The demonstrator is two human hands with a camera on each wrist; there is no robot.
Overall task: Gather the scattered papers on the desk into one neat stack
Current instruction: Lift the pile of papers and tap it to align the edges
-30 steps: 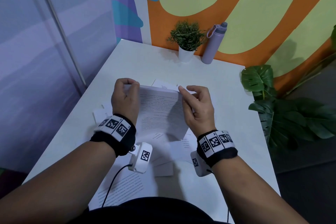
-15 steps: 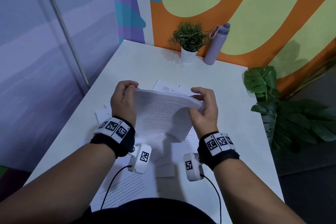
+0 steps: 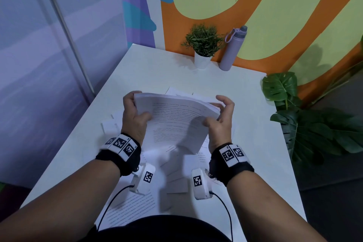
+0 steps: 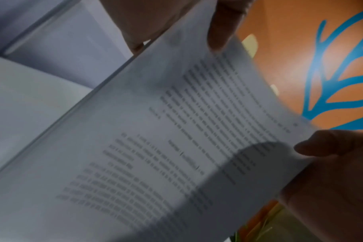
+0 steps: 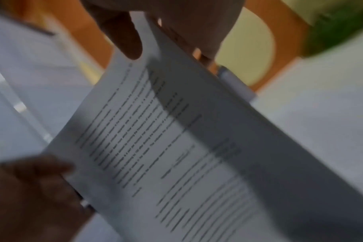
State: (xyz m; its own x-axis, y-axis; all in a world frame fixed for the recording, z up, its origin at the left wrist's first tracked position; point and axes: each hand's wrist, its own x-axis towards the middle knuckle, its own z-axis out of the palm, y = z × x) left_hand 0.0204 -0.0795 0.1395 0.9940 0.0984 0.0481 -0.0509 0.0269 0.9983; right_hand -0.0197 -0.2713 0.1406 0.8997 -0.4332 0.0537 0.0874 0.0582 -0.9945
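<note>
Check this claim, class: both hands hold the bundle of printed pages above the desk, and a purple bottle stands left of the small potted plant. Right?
One detail is wrong. In the head view the purple bottle stands right of the potted plant, not left. Left hand and right hand do hold the bundle of pages above the desk.

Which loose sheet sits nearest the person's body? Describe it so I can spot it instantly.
Start at the white desk and drop to its near edge, below the left hand. The printed sheet lies flat there, its lower part hidden by the dark torso. It is full-size with text lines, unlike the smaller blank slips beside it.
</note>
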